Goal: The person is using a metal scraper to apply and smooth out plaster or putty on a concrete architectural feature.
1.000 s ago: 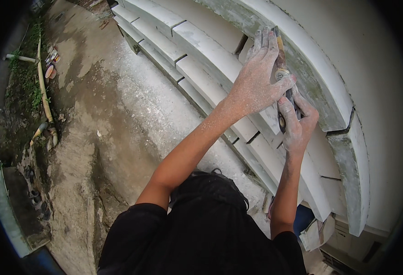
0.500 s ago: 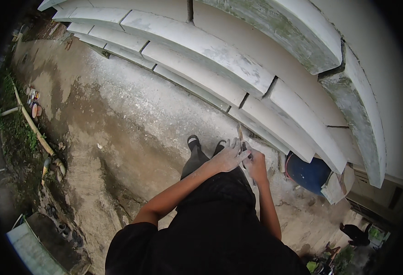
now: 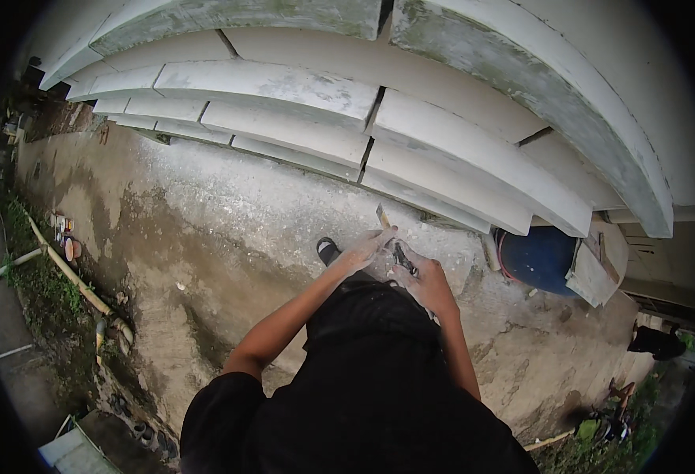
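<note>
I hold a long, dusty tool with a yellowish flat tip [image 3: 382, 213] and a dark body in front of my waist, over the concrete ground. My left hand [image 3: 367, 249] is closed on its upper part, white powder on the skin. Lower and to the right, my right hand [image 3: 428, 280] grips the dark body, also powdered. Beyond them are curved white ledges [image 3: 276, 87] in tiers, with dark joints and greenish-grey stains. One dark sandal [image 3: 327, 249] shows beside my left hand.
A blue barrel [image 3: 537, 257] with pale boards [image 3: 592, 272] stands under the ledges at right. Pipes [image 3: 71, 272] lie along a weedy edge at left. A person in dark clothing [image 3: 651, 340] is at far right, above plants and clutter [image 3: 608, 423]. White powder coats the ground near the ledges.
My hands and the tool have come down from against the upper ledge to in front of my waist. The view has turned, bringing the barrel and the other person into sight.
</note>
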### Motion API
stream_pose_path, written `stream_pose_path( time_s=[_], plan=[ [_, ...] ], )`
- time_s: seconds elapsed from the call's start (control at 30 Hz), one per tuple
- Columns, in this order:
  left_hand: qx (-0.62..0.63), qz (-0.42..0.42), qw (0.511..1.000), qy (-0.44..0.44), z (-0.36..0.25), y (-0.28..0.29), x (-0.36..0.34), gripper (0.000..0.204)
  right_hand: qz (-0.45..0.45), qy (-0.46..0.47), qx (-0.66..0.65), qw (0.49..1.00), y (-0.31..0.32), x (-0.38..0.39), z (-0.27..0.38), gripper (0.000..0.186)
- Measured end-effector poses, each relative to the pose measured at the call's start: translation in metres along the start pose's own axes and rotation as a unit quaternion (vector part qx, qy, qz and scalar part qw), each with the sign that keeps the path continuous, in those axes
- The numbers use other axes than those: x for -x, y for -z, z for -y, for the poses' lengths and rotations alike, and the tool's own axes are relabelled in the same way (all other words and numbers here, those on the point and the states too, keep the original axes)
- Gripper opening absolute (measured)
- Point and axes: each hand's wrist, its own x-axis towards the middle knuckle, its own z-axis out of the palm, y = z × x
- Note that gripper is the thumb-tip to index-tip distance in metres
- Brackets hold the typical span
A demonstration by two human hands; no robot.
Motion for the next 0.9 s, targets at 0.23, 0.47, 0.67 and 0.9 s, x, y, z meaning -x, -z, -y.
stream_pose_path(
  time_s=[0.23,0.47,0.67,0.9],
  plan=[
    [0.192,-0.025,0.981,-0.001,-0.009,-0.097,-0.022,0.038,-0.044,0.075,-0.006,0.996,0.056,0.052,-0.084,0.049],
    [0.198,0.042,0.971,-0.127,-0.036,-0.223,-0.059,0.027,-0.102,-0.04,-0.273,0.956,0.108,0.116,-0.146,0.036],
    [0.178,0.059,0.97,-0.156,-0.067,-0.257,-0.078,0.031,-0.174,0.02,-0.216,0.96,0.153,0.124,-0.17,0.038],
    [0.371,0.055,0.92,-0.113,-0.086,-0.28,-0.101,0.025,-0.09,0.032,-0.29,0.952,0.184,0.098,-0.189,0.046]
  ],
)
